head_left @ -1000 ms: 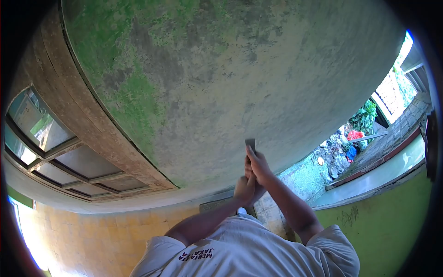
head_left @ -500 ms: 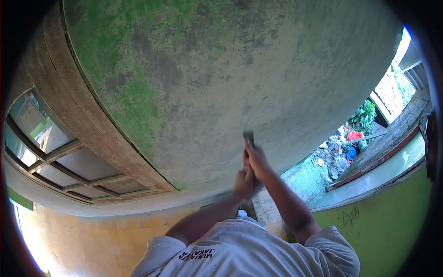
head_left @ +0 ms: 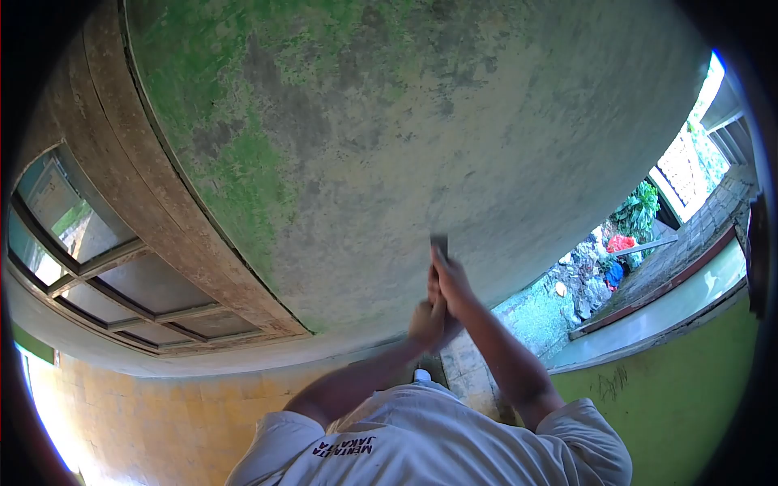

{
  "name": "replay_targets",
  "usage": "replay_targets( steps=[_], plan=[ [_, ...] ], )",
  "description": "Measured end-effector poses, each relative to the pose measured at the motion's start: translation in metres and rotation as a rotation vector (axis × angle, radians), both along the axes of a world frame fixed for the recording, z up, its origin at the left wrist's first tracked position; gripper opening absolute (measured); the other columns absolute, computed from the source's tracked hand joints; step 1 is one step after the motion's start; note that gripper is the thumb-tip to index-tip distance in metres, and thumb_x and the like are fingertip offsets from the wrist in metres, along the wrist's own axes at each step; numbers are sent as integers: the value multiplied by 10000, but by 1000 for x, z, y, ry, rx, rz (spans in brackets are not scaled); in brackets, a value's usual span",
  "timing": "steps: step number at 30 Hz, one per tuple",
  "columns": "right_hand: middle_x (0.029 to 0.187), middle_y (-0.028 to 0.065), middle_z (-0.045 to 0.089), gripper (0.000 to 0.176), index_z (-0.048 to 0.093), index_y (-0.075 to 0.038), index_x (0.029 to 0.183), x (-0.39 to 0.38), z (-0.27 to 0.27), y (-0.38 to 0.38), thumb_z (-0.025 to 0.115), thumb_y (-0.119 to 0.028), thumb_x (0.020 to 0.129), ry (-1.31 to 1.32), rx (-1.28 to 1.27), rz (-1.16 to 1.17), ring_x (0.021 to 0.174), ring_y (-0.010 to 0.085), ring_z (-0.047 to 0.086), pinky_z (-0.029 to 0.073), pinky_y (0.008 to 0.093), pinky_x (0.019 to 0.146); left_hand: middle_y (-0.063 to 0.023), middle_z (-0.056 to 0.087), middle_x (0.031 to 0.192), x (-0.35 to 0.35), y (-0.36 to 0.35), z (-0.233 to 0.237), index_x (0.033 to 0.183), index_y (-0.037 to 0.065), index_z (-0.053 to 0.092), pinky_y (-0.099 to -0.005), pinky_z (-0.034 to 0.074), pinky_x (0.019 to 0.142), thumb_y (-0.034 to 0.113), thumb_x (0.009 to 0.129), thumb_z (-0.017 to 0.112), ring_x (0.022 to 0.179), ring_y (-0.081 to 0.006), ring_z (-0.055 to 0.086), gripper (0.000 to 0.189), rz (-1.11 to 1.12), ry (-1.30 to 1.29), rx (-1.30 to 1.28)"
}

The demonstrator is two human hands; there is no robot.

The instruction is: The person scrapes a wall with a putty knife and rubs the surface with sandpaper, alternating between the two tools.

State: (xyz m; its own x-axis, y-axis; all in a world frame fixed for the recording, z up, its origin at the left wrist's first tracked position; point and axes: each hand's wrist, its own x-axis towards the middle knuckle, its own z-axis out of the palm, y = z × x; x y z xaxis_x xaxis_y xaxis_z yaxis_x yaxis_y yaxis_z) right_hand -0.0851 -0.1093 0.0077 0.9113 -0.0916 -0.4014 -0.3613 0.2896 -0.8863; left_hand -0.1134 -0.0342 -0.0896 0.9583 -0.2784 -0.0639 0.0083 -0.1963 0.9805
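Observation:
A scraper-like tool with a dark flat blade [head_left: 438,241] touches or nearly touches the wall [head_left: 389,178], which is grey with patches of green paint. My right hand [head_left: 450,283] is closed round the tool just below the blade. Lower on the same tool, my left hand [head_left: 427,324] is wrapped round what appears to be its handle, mostly hidden by my fingers. The two hands are close together, with the right one nearer the blade.
On the left, a wooden frame [head_left: 150,186] surrounds window panes [head_left: 154,283]. Yellowish tiles [head_left: 203,413] show at the lower left. A green wall [head_left: 673,389] stands at lower right, below a ledge. Rubble, a red item [head_left: 621,244] and plants [head_left: 639,209] lie beyond on the right.
The view has shifted slightly, so the window frame sits a little further right. Both hands keep their hold, and the blade appears marginally lower in view.

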Motion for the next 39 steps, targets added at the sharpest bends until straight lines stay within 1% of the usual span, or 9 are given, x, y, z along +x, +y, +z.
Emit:
replay_targets(
  steps=[4,12,16,19,24,26,30,32,39],
  plan=[
    [476,-15,351,461,427,-114,689,4,20,-6,548,-513,885,-123,-41,-15,352,114,363,325,277,372,-304,573,733,4,5,47,794,-33,599,-520,403,614,444,928,391,771,-465,581,537,-73,-69,-71],
    [481,-15,363,466,435,-111,684,-27,-27,-4,556,-516,878,71,1,29,355,116,374,334,282,368,-308,564,734,-42,5,1,832,-30,589,-523,396,609,417,926,388,739,-469,570,499,2,19,-21],
    [474,-17,354,464,432,-114,690,3,19,-5,566,-519,872,-58,-60,34,359,115,374,337,288,374,-314,570,739,4,4,47,816,-43,596,-529,401,633,448,927,382,772,-487,572,547,-8,-19,-72],
    [472,-19,355,468,427,-112,688,-1,27,-7,557,-519,878,-107,-50,13,355,110,372,338,281,374,-329,571,744,-4,0,47,794,-44,605,-532,409,660,459,932,370,802,-490,581,572,-53,-24,-79],
    [483,-18,365,471,419,-112,675,-35,-36,-6,548,-515,885,53,-3,41,358,115,373,336,283,379,-351,561,751,-43,-5,-43,777,-74,600,-534,412,680,487,928,353,832,-489,584,631,-41,189,-96],
    [481,-20,360,476,415,-114,665,-37,-40,-4,542,-516,887,118,-1,48,357,112,371,334,278,378,-355,558,748,-48,-3,-44,767,-94,591,-527,413,670,501,928,337,828,-486,584,667,-28,189,-81],
    [484,-20,360,472,416,-110,670,1,8,-13,544,-509,889,1,-39,-7,358,113,370,329,279,376,-349,558,750,-3,-7,27,775,-75,589,-517,412,650,462,939,339,816,-480,586,615,-26,135,-69],
    [485,-19,364,466,422,-107,675,0,21,-18,549,-501,889,-111,-69,-15,361,111,375,326,283,373,-340,563,761,-3,-6,54,800,-63,589,-509,412,639,436,941,349,816,-476,586,572,-73,-68,-51],
    [481,-22,366,443,438,-115,673,-33,-25,-10,555,-481,894,8,22,0,358,105,377,328,275,368,-315,566,724,-41,-6,-20,785,-64,580,-505,397,593,424,940,365,744,-459,586,555,-22,100,-81]
  ],
)
